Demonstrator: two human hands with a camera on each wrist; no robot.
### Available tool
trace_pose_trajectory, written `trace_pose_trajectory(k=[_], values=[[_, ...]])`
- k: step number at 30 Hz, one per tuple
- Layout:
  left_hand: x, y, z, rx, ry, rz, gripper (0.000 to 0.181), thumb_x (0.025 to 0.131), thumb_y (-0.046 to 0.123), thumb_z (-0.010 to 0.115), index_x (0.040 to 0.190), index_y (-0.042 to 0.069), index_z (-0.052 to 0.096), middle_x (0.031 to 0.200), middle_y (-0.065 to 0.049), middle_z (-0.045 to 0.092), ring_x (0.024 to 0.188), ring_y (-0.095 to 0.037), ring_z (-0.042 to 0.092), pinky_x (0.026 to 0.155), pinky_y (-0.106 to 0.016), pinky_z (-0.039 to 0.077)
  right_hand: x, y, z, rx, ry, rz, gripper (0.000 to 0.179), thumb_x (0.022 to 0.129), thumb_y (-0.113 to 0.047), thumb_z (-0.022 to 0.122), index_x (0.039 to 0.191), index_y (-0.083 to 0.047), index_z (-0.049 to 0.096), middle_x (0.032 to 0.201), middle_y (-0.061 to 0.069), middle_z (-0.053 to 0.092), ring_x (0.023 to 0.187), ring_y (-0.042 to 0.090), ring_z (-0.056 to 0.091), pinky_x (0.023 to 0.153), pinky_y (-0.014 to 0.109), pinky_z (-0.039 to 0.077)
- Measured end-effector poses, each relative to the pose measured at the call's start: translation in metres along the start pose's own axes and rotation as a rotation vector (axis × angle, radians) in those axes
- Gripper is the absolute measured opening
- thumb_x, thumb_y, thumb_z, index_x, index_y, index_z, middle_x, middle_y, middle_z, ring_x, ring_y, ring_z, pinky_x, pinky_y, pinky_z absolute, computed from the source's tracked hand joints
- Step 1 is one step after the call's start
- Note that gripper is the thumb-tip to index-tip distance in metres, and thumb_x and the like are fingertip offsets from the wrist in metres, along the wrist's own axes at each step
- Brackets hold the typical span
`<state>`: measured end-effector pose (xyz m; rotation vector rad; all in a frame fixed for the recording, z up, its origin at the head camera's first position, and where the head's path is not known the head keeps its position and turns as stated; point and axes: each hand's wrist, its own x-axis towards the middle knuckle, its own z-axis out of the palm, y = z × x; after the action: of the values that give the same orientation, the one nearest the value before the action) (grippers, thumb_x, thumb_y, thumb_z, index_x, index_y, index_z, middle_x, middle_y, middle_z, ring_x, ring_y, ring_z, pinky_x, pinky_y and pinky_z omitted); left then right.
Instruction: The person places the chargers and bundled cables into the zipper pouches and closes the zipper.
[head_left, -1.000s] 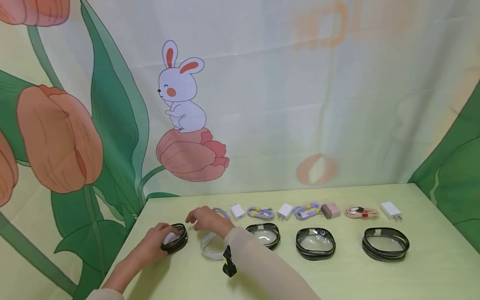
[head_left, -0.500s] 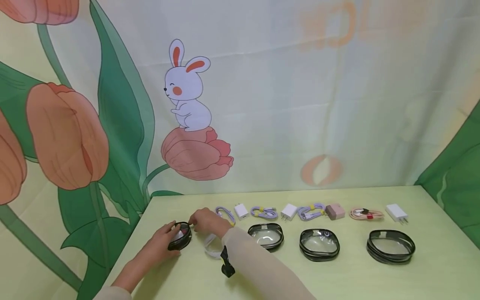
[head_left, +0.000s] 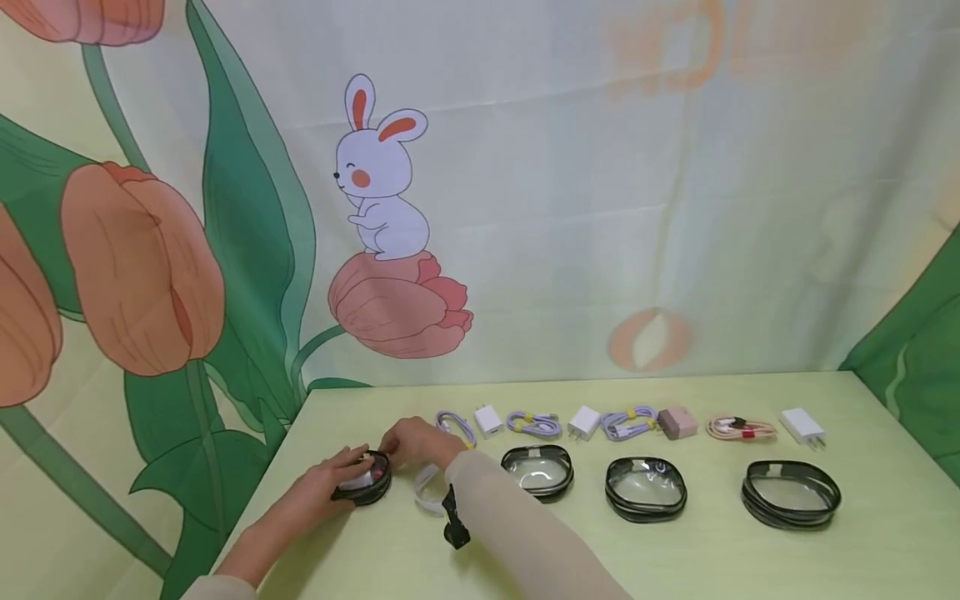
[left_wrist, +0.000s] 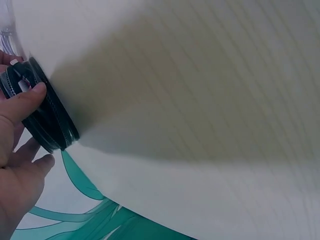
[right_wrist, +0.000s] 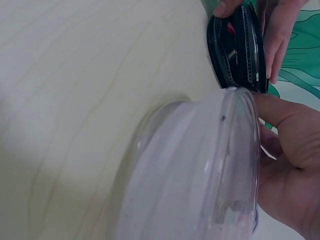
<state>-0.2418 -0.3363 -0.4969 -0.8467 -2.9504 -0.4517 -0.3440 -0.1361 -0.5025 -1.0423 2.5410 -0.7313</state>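
A small round zip pouch (head_left: 378,487) with black trim and a clear top lies at the table's left side. My left hand (head_left: 311,492) grips it, fingers over the top and thumb low at its near side. Something white and something red show inside the pouch (right_wrist: 227,47) in the right wrist view. My right hand (head_left: 416,442) has curled fingers right at the pouch's right zippered edge; the pinched spot itself is hidden. In the left wrist view, fingers press the black pouch (left_wrist: 52,120) from both sides. A clear white-trimmed pouch (right_wrist: 180,175) stands under my right wrist.
Three more black-trimmed pouches, at left (head_left: 536,475), middle (head_left: 645,492) and right (head_left: 791,496), stand in a row. Behind them lie coiled cables (head_left: 532,424) and plug adapters, among them a white charger (head_left: 583,423) and a pink charger (head_left: 677,422). A printed cloth (head_left: 540,208) hangs behind.
My left fingers have come out of the pouch and now lie over its top, which has come down. My right hand has moved left to the pouch's edge. The view has shifted slightly.
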Motion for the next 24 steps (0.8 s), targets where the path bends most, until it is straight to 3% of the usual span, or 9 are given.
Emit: trace_pose_trajectory(k=[4, 8, 17, 20, 24], values=[[-0.003, -0.0021, 0.0032, 0.015, 0.036, 0.045, 0.062, 0.076, -0.008, 0.082, 0.134, 0.001, 0.065, 0.147, -0.025, 0.051, 0.128, -0.053, 0.051, 0.088, -0.05, 0.056, 0.0011, 0.0027, 0.0033, -0.034, 0.009, -0.013, 0.01, 0.09, -0.012, 0.078, 0.1, -0.013, 0.078, 0.091, -0.006, 0.073, 0.081, 0.003, 0.057, 0.079, 0.016, 0.046], [-0.0046, -0.0054, 0.0046, 0.033, 0.065, 0.067, 0.064, 0.073, -0.016, 0.08, 0.133, 0.004, 0.067, 0.145, -0.024, 0.053, 0.124, -0.048, 0.057, 0.083, -0.042, 0.058, 0.0002, 0.0004, 0.0048, -0.041, 0.011, -0.009, 0.008, 0.09, -0.012, 0.078, 0.097, -0.013, 0.077, 0.089, -0.007, 0.071, 0.08, 0.002, 0.056, 0.077, 0.015, 0.045], [-0.0036, -0.0041, 0.0038, 0.072, 0.054, 0.047, 0.069, 0.071, -0.02, 0.078, 0.135, 0.004, 0.066, 0.146, -0.023, 0.053, 0.123, -0.046, 0.059, 0.081, -0.039, 0.057, 0.0002, -0.0033, 0.0053, -0.163, -0.001, -0.071, 0.007, 0.094, -0.012, 0.072, 0.092, -0.009, 0.078, 0.076, -0.011, 0.063, 0.069, 0.003, 0.049, 0.067, 0.014, 0.04], [-0.0032, -0.0029, 0.0054, 0.067, 0.034, 0.016, 0.07, 0.071, -0.022, 0.075, 0.136, 0.003, 0.064, 0.148, -0.023, 0.051, 0.122, -0.046, 0.059, 0.077, -0.037, 0.056, 0.0, -0.003, 0.0046, -0.208, -0.032, -0.111, 0.011, 0.097, -0.012, 0.068, 0.097, -0.008, 0.078, 0.083, -0.007, 0.066, 0.073, 0.005, 0.053, 0.069, 0.015, 0.043], [-0.0037, 0.001, 0.0074, 0.065, -0.025, -0.068, 0.067, 0.078, -0.006, 0.081, 0.141, 0.003, 0.059, 0.152, -0.022, 0.046, 0.124, -0.049, 0.057, 0.083, -0.048, 0.057, 0.0004, 0.0001, 0.0054, -0.354, -0.069, -0.153, 0.017, 0.1, -0.02, 0.064, 0.106, -0.015, 0.08, 0.107, -0.005, 0.07, 0.098, 0.006, 0.059, 0.09, 0.02, 0.045]])
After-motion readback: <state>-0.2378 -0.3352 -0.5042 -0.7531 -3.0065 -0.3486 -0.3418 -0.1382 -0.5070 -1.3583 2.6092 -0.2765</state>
